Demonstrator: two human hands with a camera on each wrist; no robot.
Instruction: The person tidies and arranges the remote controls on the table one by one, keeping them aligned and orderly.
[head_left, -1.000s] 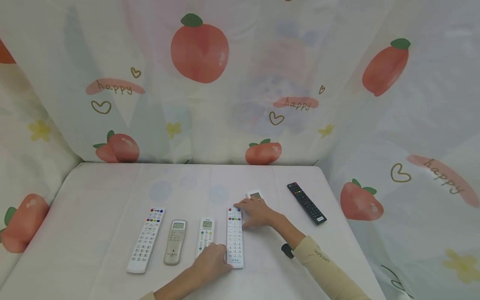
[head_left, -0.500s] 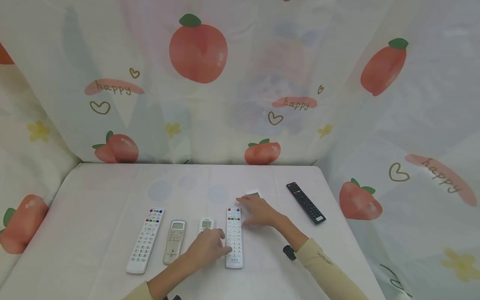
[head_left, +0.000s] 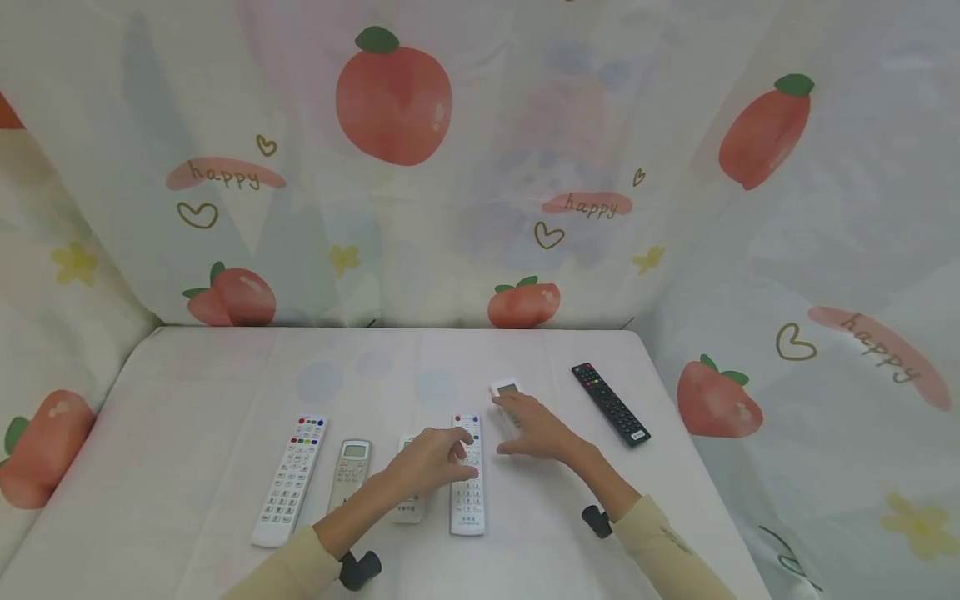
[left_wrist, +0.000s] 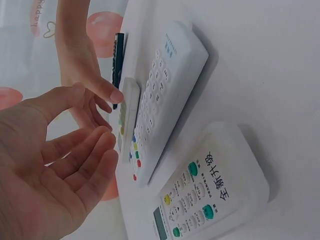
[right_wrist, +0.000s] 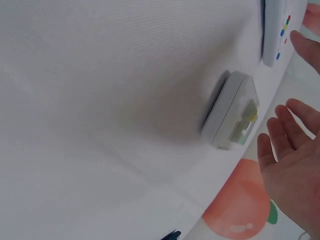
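My left hand (head_left: 431,460), fingers loosely bent with nothing between them, hovers over a long white remote control (head_left: 468,512) and a white remote with a small screen (head_left: 409,510). In the left wrist view the hand (left_wrist: 55,160) stands apart from both the long remote (left_wrist: 167,90) and the screen remote (left_wrist: 215,175). My right hand (head_left: 534,425) is spread over a small white remote (head_left: 506,387) farther back, partly covering it. The right wrist view shows that small remote (right_wrist: 232,112) lying on the table, a gap between it and the fingers (right_wrist: 285,127).
Left of the hands lie a beige remote (head_left: 350,471) and another long white remote (head_left: 291,483). A black remote (head_left: 611,404) lies at the back right. Patterned cloth walls (head_left: 442,242) stand around the white table (head_left: 202,400). A dark wrist camera (head_left: 360,571) sits under the left sleeve.
My left hand has left the long white remote's lower end and moved up and away over it. My right hand has drawn off its upper end, shifting right toward the small white remote.
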